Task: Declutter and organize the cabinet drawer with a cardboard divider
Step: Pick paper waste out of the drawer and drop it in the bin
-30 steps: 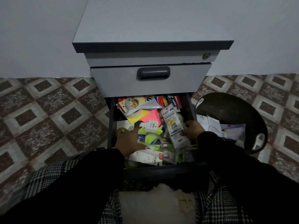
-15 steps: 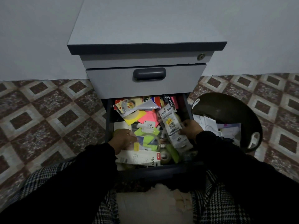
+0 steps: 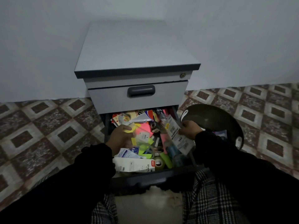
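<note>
Drawer (image 3: 107,126) open, crammed w/ stationery. Left hand (image 3: 120,138) grips yellow notes (image 3: 129,129); right hand (image 3: 189,129) pinches blister pack (image 3: 176,135).

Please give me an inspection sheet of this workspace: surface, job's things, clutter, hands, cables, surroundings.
Surface: brown patterned tile floor.
Job's things: open grey metal cabinet drawer, full; cardboard divider nothing seen.
Clutter: pink and yellow paper notes, white staples box, tape rolls, mixed together.
Grips: left hand holds a yellow note; right hand pinches a clear blister pack.
Cables: nothing seen.
Surroundings: round dark bin on the right, grey wall behind.
</note>
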Demonstrator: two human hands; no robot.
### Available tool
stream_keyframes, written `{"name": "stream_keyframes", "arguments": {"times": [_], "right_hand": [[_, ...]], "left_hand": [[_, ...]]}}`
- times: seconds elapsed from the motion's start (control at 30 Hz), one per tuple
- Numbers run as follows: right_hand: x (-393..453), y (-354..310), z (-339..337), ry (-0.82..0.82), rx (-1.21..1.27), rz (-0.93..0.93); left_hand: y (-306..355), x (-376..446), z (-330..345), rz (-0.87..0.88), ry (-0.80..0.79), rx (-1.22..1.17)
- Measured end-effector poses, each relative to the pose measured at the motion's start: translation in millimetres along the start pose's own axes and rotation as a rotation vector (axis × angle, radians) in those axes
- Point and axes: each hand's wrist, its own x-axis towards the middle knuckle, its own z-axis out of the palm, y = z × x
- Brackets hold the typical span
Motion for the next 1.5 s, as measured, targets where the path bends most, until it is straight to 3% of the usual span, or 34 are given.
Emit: {"name": "stream_keyframes", "arguments": {"times": [0.5, 0.93, 1.07, 1.23, 1.5], "right_hand": [[-34, 41, -95, 0.175, 0.028, 0.076], [14, 110, -133, 0.183, 0.040, 0.259], [28, 120, -127, 0.178, 0.106, 0.285], [32, 117, -115, 0.146, 0.145, 0.317], [25, 74, -86, 0.062, 0.131, 0.212]], "left_hand": [[74, -12, 111, 0.271, -0.021, 0.096], [54, 39, 219, 0.166, -0.148, 0.117], [44, 51, 226, 0.071, -0.227, 0.120], [34, 52, 213, 0.082, -0.236, 0.193], [33, 28, 156, 0.106, -0.272, 0.173]]}}
